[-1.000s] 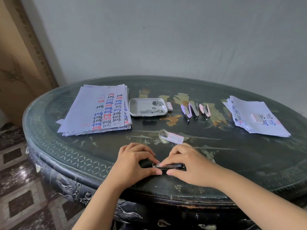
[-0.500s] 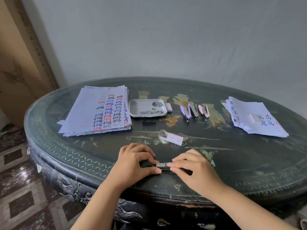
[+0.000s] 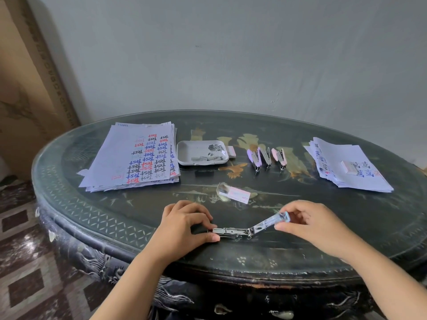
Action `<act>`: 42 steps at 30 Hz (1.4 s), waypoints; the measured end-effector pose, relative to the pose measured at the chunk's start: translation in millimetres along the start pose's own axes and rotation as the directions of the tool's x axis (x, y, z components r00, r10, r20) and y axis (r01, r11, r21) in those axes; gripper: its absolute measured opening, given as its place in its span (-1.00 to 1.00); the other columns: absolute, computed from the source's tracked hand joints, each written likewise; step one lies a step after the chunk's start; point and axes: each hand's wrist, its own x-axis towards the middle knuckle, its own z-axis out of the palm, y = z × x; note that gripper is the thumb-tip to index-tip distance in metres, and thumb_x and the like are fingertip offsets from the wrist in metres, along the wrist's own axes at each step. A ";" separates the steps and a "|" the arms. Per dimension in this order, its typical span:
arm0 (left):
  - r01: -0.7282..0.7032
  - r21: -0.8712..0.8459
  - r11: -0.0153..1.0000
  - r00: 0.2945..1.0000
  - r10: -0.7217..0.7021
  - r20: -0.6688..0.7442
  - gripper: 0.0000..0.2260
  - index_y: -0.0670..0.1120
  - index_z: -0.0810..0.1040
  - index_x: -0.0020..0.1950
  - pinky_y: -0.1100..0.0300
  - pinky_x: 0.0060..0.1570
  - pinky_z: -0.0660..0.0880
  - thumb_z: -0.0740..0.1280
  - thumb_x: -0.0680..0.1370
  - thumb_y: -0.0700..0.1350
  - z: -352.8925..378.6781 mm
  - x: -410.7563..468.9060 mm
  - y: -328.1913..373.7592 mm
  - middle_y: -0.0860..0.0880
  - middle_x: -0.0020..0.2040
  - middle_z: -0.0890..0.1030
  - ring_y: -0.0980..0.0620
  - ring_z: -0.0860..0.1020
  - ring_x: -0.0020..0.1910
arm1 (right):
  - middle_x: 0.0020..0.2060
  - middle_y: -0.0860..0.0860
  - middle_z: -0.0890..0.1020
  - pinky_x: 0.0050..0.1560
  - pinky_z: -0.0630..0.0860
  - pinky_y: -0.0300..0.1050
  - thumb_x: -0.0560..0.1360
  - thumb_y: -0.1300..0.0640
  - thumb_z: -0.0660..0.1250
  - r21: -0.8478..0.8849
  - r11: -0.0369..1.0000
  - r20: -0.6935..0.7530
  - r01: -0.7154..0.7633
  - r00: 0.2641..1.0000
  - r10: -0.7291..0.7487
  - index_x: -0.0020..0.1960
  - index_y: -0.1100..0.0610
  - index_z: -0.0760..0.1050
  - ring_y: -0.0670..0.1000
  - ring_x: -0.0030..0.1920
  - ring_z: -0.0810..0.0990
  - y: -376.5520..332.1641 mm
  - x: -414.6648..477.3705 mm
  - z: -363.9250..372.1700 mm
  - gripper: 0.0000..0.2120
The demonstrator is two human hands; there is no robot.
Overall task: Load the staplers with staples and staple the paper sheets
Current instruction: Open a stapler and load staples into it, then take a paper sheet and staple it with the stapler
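I see a dark, glossy oval table [image 3: 323,227] with inlaid patterns. It carries a left paper stack [image 3: 136,158], a right paper stack [image 3: 346,167] and a white tray [image 3: 182,155] of staples. At the near edge my left hand [image 3: 184,225] pinches the flat metal stapler [image 3: 233,232]. My right hand [image 3: 312,225] pinches its translucent blue lid [image 3: 270,221], hinged open.

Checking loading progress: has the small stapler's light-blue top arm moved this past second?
Yes. The light-blue top arm swung open rightward, beyond the pink-white staple box.
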 end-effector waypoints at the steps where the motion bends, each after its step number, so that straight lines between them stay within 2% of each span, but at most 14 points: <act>1: 0.000 0.002 1.000 1.000 0.000 0.004 -0.62 0.23 0.61 -0.17 0.24 0.25 0.09 0.26 0.27 0.46 -0.2 -0.1 0.4 0.36 0.01 0.54 0.34 0.30 0.21 | -0.20 -0.08 0.68 -0.07 0.54 -0.16 0.34 0.02 0.53 0.099 0.995 0.011 0.008 1.000 -0.009 -0.14 -0.06 0.62 -0.06 -0.17 0.63 -6.6 0.5 4.6 -0.87; 3: 0.004 -0.002 1.000 1.000 -0.004 0.004 -0.65 0.24 0.61 -0.17 0.21 0.24 0.11 0.30 0.27 0.43 -0.7 -0.5 0.8 0.36 0.01 0.54 0.33 0.32 0.20 | -0.16 -0.15 0.66 -0.04 0.53 -0.24 0.36 0.01 0.51 0.185 0.981 0.024 0.053 0.998 -0.058 -0.10 -0.06 0.59 -0.14 -0.13 0.63 -18.4 3.4 20.9 -0.85; 6: 0.012 0.009 1.000 1.000 -0.011 -0.009 -0.66 0.27 0.61 -0.13 0.18 0.22 0.15 0.32 0.27 0.43 -1.4 -1.6 2.0 0.36 -0.02 0.54 0.32 0.36 0.17 | -0.10 -0.23 0.61 0.00 0.50 -0.33 0.42 -0.04 0.44 0.130 0.983 0.075 0.131 0.987 -0.142 -0.05 -0.14 0.53 -0.25 -0.05 0.57 -29.9 8.2 51.7 -0.86; 9: 0.017 0.036 0.999 0.999 -0.016 -0.028 -0.58 0.27 0.59 -0.08 0.16 0.20 0.21 0.27 0.25 0.48 -3.4 -1.9 2.6 0.36 -0.07 0.52 0.31 0.38 0.12 | -0.03 -0.29 0.62 0.12 0.40 -0.32 0.43 -0.02 0.45 0.067 0.980 0.168 0.190 0.966 -0.199 -0.03 -0.20 0.60 -0.27 0.11 0.49 -26.4 9.8 70.6 -0.86; 11: 0.031 0.030 0.999 0.999 -0.030 -0.009 -0.55 0.30 0.59 -0.05 0.17 0.21 0.20 0.26 0.22 0.51 -5.4 -1.5 3.1 0.35 -0.06 0.53 0.32 0.38 0.13 | -0.02 -0.31 0.61 0.17 0.36 -0.28 0.38 0.01 0.50 0.036 0.980 0.143 0.193 0.970 -0.196 -0.08 -0.22 0.63 -0.29 0.16 0.46 -16.7 9.5 75.4 -0.83; 15: 0.056 0.020 0.998 0.984 -0.059 0.166 -0.55 0.44 0.44 0.00 0.16 0.33 0.07 0.32 0.16 0.48 -15.8 2.0 4.7 0.39 0.08 0.48 0.32 0.26 0.25 | 0.04 -0.34 0.55 0.24 0.34 -0.26 0.33 -0.06 0.52 0.007 0.989 0.033 0.146 0.989 -0.146 0.17 -0.35 0.46 -0.27 0.17 0.47 -2.1 7.8 83.7 -0.53; 18: 0.047 0.008 0.999 0.943 -0.047 0.329 -0.43 0.47 0.32 0.07 0.24 0.31 -0.05 0.32 0.10 0.49 -23.7 3.7 4.7 0.41 0.19 0.37 0.33 0.15 0.30 | 0.04 -0.33 0.48 0.24 0.30 -0.29 0.39 -0.12 0.46 -0.059 0.980 -0.003 0.188 0.982 -0.189 0.26 -0.29 0.45 -0.25 0.17 0.39 2.6 11.1 92.7 -0.54; 20: 0.029 0.019 0.999 0.968 -0.033 0.249 -0.49 0.45 0.38 0.01 0.24 0.29 0.00 0.34 0.11 0.51 -19.2 2.0 6.0 0.41 0.14 0.42 0.38 0.18 0.27 | 0.01 -0.30 0.47 0.22 0.31 -0.26 0.42 -0.15 0.41 -0.107 0.970 -0.033 0.219 0.974 -0.224 0.21 -0.22 0.52 -0.22 0.15 0.37 4.4 13.3 96.2 -0.64; 24: 0.005 0.044 0.999 0.999 -0.007 0.034 -0.57 0.27 0.56 -0.06 0.17 0.26 0.19 0.31 0.22 0.48 -3.5 -2.6 5.0 0.39 -0.01 0.52 0.37 0.35 0.18 | -0.09 -0.29 0.49 0.11 0.35 -0.23 0.43 -0.14 0.40 -0.163 0.947 -0.073 0.275 0.954 -0.290 0.05 -0.16 0.56 -0.19 0.03 0.41 5.2 14.3 100.3 -0.79; 27: 0.008 0.028 1.000 0.999 -0.009 0.034 -0.60 0.27 0.56 -0.06 0.15 0.28 0.17 0.29 0.26 0.48 -2.6 -2.1 4.2 0.39 -0.02 0.53 0.40 0.35 0.18 | -0.16 -0.31 0.46 0.07 0.34 -0.25 0.44 -0.12 0.39 -0.207 0.930 -0.088 0.304 0.941 -0.327 -0.02 -0.15 0.55 -0.20 -0.04 0.41 4.8 13.7 101.0 -0.85; 29: 0.008 0.037 0.999 0.999 -0.010 0.053 -0.59 0.28 0.55 -0.01 0.15 0.31 0.15 0.28 0.28 0.47 -4.0 -2.0 5.4 0.39 0.02 0.52 0.41 0.33 0.20 | -0.13 -0.31 0.46 0.07 0.31 -0.28 0.43 -0.19 0.34 -0.214 0.929 -0.088 0.301 0.941 -0.325 0.01 -0.15 0.55 -0.20 -0.02 0.41 5.9 13.8 101.1 -0.79; 33: -0.017 0.091 0.996 0.997 0.010 0.077 -0.42 0.31 0.48 0.24 0.21 0.35 0.10 0.25 0.29 0.51 -8.0 -5.0 11.4 0.41 0.20 0.43 0.42 0.27 0.27 | -0.06 -0.30 0.46 0.13 0.27 -0.33 0.40 -0.31 0.22 -0.238 0.930 -0.098 0.279 0.946 -0.309 0.11 -0.15 0.56 -0.19 0.04 0.40 8.5 8.9 98.0 -0.61; 36: 0.003 0.150 0.989 1.000 -0.007 0.030 -0.40 0.24 0.46 0.31 0.25 0.35 0.09 0.16 0.37 0.49 -7.3 -7.5 14.1 0.36 0.28 0.40 0.36 0.26 0.31 | -0.10 -0.28 0.46 0.08 0.28 -0.29 0.40 -0.23 0.34 -0.298 0.938 -0.190 0.177 0.952 -0.240 0.06 -0.13 0.58 -0.13 -0.01 0.42 16.7 -0.2 85.5 -0.70; 42: -0.006 0.276 0.961 1.000 0.003 0.011 -0.50 0.21 0.43 0.33 0.23 0.36 0.10 0.09 0.48 0.38 -3.2 -10.1 18.5 0.28 0.32 0.41 0.22 0.29 0.36 | -0.23 -0.11 0.48 -0.09 0.44 -0.06 0.39 -0.04 0.48 -0.348 0.924 -0.431 -0.162 0.903 -0.004 -0.07 0.01 0.59 0.01 -0.16 0.49 39.0 -19.6 53.4 -0.82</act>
